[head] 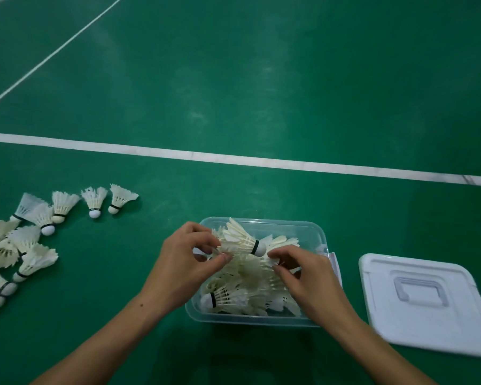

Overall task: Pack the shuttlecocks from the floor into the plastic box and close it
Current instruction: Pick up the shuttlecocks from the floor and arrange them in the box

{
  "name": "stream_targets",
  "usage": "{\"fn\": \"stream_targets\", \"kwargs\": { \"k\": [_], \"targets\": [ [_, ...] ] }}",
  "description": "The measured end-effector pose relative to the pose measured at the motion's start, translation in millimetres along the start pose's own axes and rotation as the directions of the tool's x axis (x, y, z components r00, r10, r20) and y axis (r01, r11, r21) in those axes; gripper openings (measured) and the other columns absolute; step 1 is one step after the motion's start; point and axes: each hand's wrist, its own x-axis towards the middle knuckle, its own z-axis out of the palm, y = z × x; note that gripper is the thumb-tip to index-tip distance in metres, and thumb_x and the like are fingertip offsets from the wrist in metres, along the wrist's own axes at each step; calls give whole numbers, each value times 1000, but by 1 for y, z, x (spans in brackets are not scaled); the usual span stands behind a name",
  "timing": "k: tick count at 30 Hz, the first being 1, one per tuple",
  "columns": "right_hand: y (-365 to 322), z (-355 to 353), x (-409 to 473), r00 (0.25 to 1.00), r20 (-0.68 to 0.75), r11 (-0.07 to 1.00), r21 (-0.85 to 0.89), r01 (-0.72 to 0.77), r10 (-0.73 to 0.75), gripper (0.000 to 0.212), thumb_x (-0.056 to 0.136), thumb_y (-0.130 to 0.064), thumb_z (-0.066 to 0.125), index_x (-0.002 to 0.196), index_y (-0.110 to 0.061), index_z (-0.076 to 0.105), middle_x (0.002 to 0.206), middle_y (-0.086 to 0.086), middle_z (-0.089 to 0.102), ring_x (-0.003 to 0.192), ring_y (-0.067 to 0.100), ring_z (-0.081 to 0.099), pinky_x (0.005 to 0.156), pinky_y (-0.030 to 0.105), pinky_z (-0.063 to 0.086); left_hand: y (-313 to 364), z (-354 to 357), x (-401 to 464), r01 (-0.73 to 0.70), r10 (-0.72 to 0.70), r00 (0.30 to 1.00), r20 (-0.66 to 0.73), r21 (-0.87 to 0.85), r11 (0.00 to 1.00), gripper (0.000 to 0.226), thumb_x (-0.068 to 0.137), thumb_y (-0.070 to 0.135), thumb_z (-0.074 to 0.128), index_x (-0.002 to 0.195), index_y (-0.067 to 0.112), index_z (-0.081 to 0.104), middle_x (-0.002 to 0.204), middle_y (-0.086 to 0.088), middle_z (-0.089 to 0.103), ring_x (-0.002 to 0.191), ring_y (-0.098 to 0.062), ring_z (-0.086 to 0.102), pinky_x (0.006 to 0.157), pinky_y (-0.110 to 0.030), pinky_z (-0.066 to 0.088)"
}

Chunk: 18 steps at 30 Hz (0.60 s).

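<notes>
Roughly halfway, by the look of it. At the left, still lying on the green floor [261, 79]: a loose heap of shuttlecocks [14, 251] at the near-left edge, plus a short row of four or so a little farther off. In the middle, the clear plastic box [311, 232], open and already piled with feathers above the rim at the far end. Over its left rim, the left hand [184, 262], grip pinched on feathers of the pile. Just right of that, the right hand [300, 270], fingertips curled into the pile, apparently pinching feathers, near the cork of the topmost shuttlecock [245, 240]. At the right, well clear of the box, the white lid [428, 304], flat on the floor, handle side up. Left to do: clearing the floor, then fitting the lid.
</notes>
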Motion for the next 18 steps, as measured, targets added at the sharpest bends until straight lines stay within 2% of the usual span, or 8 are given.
{"fn": "stream_targets", "kwargs": {
  "k": [3, 8, 10, 12, 14, 16, 18],
  "targets": [
    [-1, 13, 6, 998, 40, 998, 40, -55, 54, 22, 93, -15, 78, 111, -28, 75, 94, -21, 73, 90, -4, 69, 86, 18, 59, -2, 7, 1, -37, 37, 999, 11, 75, 996, 17, 78, 35, 89, 78, 34, 72, 102, 13, 61, 84, -10, 67, 76, -36, 63],
    [-3, 10, 15, 987, 103, 987, 98, -131, 121, 23, 93, -22, 78, 109, -36, 70, 95, -14, 74, 91, 0, 70, 79, 23, 59, 1, 7, 0, -78, 77, 997, 11, 134, 988, 21, 80, 37, 87, 77, 41, 67, 104, 15, 59, 88, -6, 65, 77, -37, 61],
    [-6, -2, 11, 981, 154, 983, 122, -140, 121, 26, 92, -29, 80, 111, -42, 68, 95, -13, 74, 92, 0, 70, 76, 23, 59, 4, 1, -2, -111, 111, 994, 10, 176, 978, 21, 81, 38, 86, 78, 43, 66, 104, 18, 58, 93, -2, 63, 79, -31, 56],
    [-9, -20, 8, 981, 171, 988, 111, -111, 91, 32, 90, -33, 81, 118, -42, 67, 100, -18, 74, 99, -6, 68, 79, 16, 56, 8, -10, -1, -154, 151, 988, 31, 223, 963, 21, 81, 40, 85, 78, 45, 65, 106, 21, 56, 96, 3, 60, 78, -20, 47],
    [-13, -41, 10, 990, 130, 996, 65, -60, 51, 39, 88, -36, 81, 124, -39, 66, 107, -24, 73, 103, -9, 66, 80, 15, 55, 15, -21, 5, -199, 179, 978, 106, 236, 951, 20, 81, 43, 83, 78, 47, 64, 108, 23, 55, 94, 1, 62, 76, -17, 47],
    [-19, -59, 18, 996, 93, 1000, 23, 2, -4, 42, 88, -34, 81, 126, -39, 66, 114, -27, 70, 106, -9, 64, 81, 22, 59, 23, -29, 13, -265, 214, 954, 210, 252, 931, 14, 82, 46, 79, 79, 46, 65, 111, 23, 55, 90, -3, 64, 77, -26, 53],
    [-30, -71, 29, 985, 131, 994, 22, 107, -109, 45, 90, -28, 80, 130, -40, 64, 125, -29, 65, 114, -5, 62, 86, 26, 60, 31, -33, 24, -347, 253, 916, 311, 298, 889, 11, 82, 49, 76, 81, 45, 65, 112, 24, 53, 90, -4, 62, 78, -31, 53]
  ]
}}
